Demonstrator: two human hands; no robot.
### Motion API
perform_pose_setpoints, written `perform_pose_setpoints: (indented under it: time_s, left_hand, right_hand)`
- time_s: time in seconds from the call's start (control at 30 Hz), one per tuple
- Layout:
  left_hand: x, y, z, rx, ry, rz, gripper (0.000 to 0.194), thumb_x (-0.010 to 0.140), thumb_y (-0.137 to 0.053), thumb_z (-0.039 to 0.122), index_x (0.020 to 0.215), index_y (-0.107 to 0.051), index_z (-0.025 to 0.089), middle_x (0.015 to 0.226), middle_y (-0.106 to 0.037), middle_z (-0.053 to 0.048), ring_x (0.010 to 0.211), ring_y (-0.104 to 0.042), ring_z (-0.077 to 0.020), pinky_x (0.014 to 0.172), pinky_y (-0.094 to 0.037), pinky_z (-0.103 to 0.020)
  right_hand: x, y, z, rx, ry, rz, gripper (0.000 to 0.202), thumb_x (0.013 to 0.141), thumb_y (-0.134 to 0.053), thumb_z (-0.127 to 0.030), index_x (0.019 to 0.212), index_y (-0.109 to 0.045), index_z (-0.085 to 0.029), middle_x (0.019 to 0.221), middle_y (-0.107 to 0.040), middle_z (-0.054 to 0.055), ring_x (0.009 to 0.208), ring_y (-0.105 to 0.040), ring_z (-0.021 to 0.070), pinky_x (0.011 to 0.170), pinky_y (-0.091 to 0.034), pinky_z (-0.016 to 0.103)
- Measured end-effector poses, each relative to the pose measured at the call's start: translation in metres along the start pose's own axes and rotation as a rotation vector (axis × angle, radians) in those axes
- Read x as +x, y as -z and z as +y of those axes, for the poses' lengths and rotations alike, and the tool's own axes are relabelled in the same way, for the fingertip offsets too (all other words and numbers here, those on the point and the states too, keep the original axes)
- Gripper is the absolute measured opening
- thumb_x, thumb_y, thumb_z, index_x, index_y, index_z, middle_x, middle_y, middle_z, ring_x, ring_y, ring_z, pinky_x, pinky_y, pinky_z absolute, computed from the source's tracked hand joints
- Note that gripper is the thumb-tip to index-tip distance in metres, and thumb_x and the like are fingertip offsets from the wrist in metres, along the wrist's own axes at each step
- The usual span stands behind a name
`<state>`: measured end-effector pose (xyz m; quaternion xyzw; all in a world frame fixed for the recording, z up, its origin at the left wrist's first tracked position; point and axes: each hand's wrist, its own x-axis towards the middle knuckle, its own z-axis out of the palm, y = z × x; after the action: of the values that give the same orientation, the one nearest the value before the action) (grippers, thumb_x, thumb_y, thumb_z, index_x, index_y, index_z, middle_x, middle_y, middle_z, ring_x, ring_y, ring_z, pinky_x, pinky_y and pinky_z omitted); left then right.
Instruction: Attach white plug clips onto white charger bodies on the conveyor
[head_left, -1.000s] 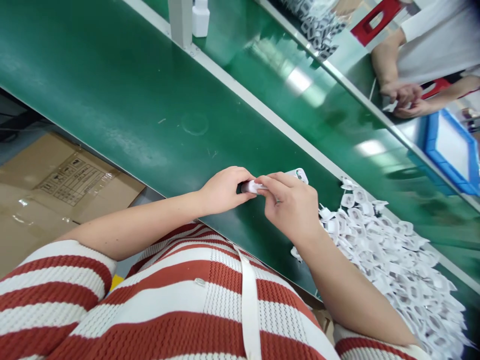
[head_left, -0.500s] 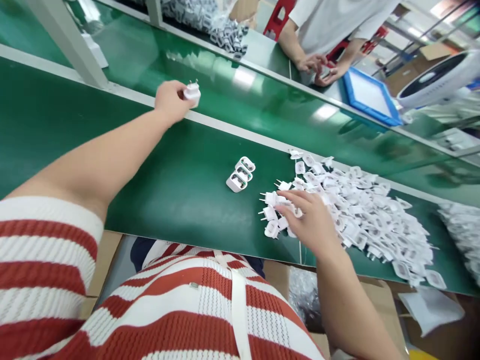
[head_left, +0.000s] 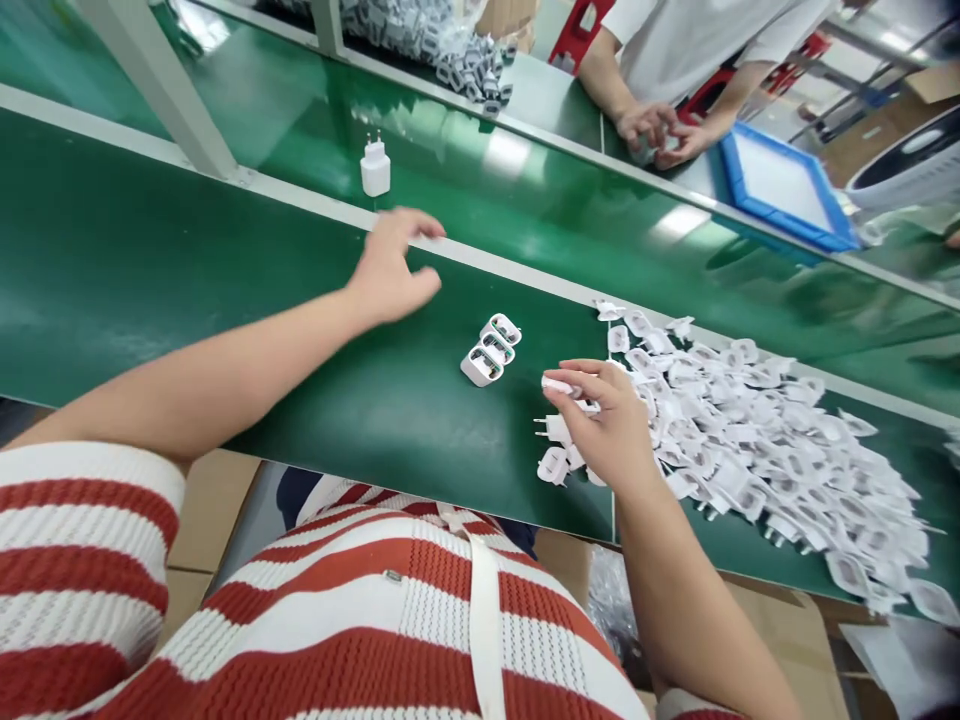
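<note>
Left hand (head_left: 397,265) empty, released, thumb and fingers spread, slightly blurred, over the near side of the pale rail (head_left: 322,208), its fingertips reaching the rail. Right hand (head_left: 604,425) grasping a white plug piece (head_left: 559,386) between thumb and fingers, at the left edge of the pile; piece partly covered by the fingers, so its full shape can't be told. Three white housings (head_left: 491,350) on the green tabletop (head_left: 405,400), between the two hands, open ends up, small electronic parts visible inside; grouped closely in a short slanted row, the nearest one at the lower left. White charger (head_left: 375,170) upright beyond the rail on the green strip (head_left: 285,130), two pins up, just beyond the left hand and apart from it. Large pile of white plug parts (head_left: 757,430) on the right, spreading toward the near edge, parts overlapping at mixed angles; a few loose ones by the right hand, some with pins pointing left. Far side: a person in a white top (head_left: 690,50), both hands together around a small item, too unclear to name. Blue-rimmed tray (head_left: 787,190) to the right of that person's hands; heap of grey-white parts (head_left: 465,65) to their left. Cardboard (head_left: 217,505) below the near edge, left.
</note>
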<state>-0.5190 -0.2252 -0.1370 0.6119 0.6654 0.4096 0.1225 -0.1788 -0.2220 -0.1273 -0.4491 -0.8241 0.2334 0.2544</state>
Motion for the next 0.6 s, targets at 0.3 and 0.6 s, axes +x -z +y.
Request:
perform_pose_setpoints:
  time_s: [0.3,0.6]
  left_hand:
    - [-0.093,-0.053,0.064,-0.099,0.079,-0.163,0.049,0.073,-0.089,0.042,0.103,-0.058,0.019,0.11,-0.066,-0.008,0.101,-0.061,-0.0278,0.089,-0.052,-0.043]
    - [-0.123,-0.012,0.048,-0.336,-0.039,-0.475,0.07,0.075,-0.081,0.027,0.14,-0.056,0.021,0.137,-0.064,-0.01,0.122,-0.06,-0.027,0.107,-0.049,-0.04]
  right_hand:
    - [0.007,-0.013,-0.038,0.92,-0.531,-0.191,0.035,0.068,-0.091,-0.053,0.083,-0.079,-0.024,0.079,-0.075,0.001,0.072,-0.069,0.0151,0.054,-0.049,0.022]
    - [-0.003,-0.019,-0.045,0.94,-0.446,-0.245,0.031,0.072,-0.091,-0.046,0.088,-0.076,-0.024,0.079,-0.074,-0.001,0.065,-0.065,0.0099,0.056,-0.053,0.019]
